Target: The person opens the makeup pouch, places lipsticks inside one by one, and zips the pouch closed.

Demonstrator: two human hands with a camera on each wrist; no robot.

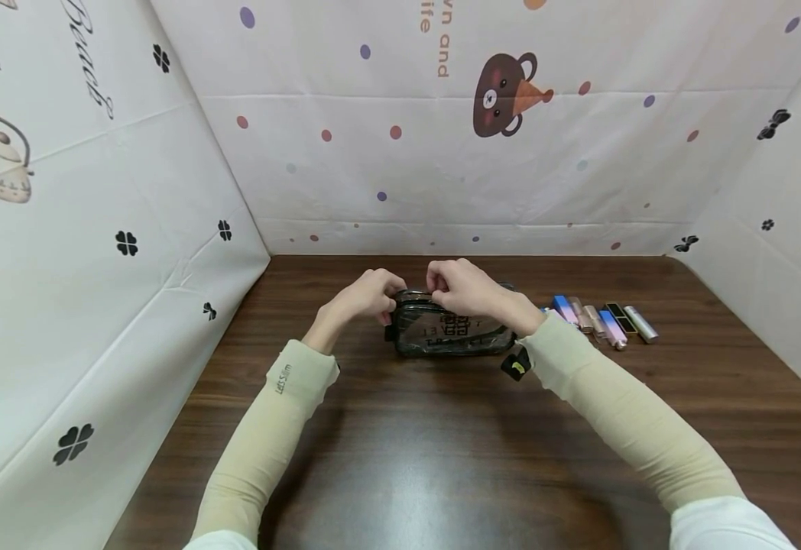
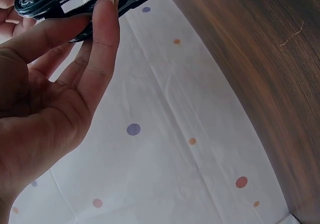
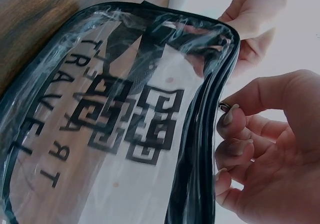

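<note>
A clear travel pouch (image 1: 435,340) with black trim and a printed "TRAVEL" stands upright on the table. My left hand (image 1: 368,294) holds its left end by the top edge. In the left wrist view, the fingers of that hand pinch the black zippered rim (image 2: 82,2). My right hand (image 1: 465,286) is at the top edge, nearer the middle. In the right wrist view, its thumb and forefinger pinch a small metal zipper pull (image 3: 225,106) on the pouch's black zipper edge. Through the transparent side, I make out no contents.
Right of the pouch lie several small cosmetic tubes, among them a blue-pink tube (image 1: 565,308), a black rectangular case (image 1: 621,318) and a silver tube (image 1: 641,325). A white printed cloth (image 1: 373,176) rises behind the brown wooden table (image 1: 400,428) and along both sides.
</note>
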